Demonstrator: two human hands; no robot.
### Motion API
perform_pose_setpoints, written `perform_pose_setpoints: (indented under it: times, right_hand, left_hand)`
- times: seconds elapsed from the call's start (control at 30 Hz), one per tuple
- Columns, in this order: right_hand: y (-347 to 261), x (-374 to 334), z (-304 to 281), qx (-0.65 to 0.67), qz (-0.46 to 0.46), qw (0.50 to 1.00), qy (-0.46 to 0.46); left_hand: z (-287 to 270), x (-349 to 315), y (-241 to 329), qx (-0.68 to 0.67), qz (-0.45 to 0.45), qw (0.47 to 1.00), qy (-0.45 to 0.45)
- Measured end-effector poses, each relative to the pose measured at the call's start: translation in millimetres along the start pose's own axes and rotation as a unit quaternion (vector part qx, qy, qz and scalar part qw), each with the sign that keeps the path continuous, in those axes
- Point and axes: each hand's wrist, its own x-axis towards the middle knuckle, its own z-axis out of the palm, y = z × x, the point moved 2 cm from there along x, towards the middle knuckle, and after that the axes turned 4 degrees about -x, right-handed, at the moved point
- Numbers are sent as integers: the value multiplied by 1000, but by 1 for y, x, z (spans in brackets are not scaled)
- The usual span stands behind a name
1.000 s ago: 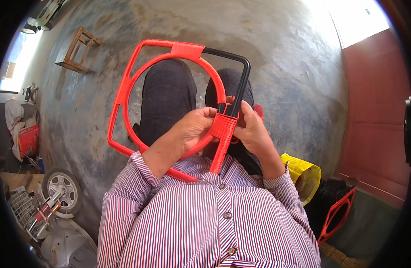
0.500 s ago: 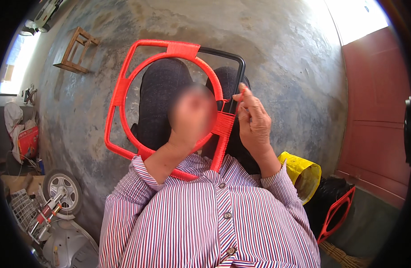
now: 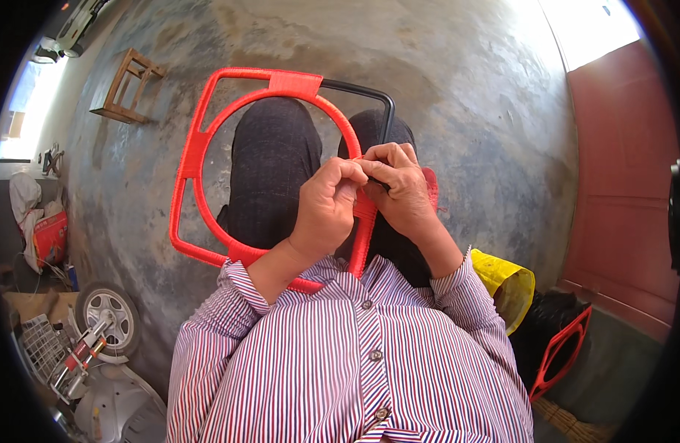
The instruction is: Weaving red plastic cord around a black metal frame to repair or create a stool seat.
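Observation:
Across my knees lies a square metal frame with a ring inside it, mostly wrapped in red cord [image 3: 195,153]. Its far right corner is bare black metal [image 3: 369,91]. My left hand [image 3: 329,203] is closed, thumb and fingers pinched at the ring's right side; what it pinches is too small to make out. Against it my right hand [image 3: 402,188] is closed too, its fingertips meeting the left ones over the wrapped bar. A red cord bundle [image 3: 431,189] shows behind the right hand, with a loose end. The fingers hide the spot where they work.
A wooden stool [image 3: 127,86] lies tipped at the far left. Near left is a wheeled vehicle with a grey tyre [image 3: 107,317]. To my right are a yellow container [image 3: 502,284], a black bag [image 3: 550,325] with another red-wrapped frame [image 3: 561,354], and a red door [image 3: 624,192].
My right hand has come left and in to meet my left hand at the ring. The frame has shifted slightly left. The red bundle now shows behind the right hand.

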Motion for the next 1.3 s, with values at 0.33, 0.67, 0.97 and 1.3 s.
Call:
perform_pose_setpoints:
  times: [0.33,0.67,0.97,1.3]
  right_hand:
    - [5,-4,6,64,40,997,21]
    - [43,-34,-37,64,86,994,-19]
    - [42,-24,-38,707,211,673,55]
    - [57,-52,-24,641,328,691,68]
  left_hand:
    - [-4,11,-2,-393,-185,900,31]
    - [-19,7,-19,-356,-257,892,106]
    - [-7,16,-12,-448,-398,801,-11]
    - [-9,17,-9,-451,-408,793,-20]
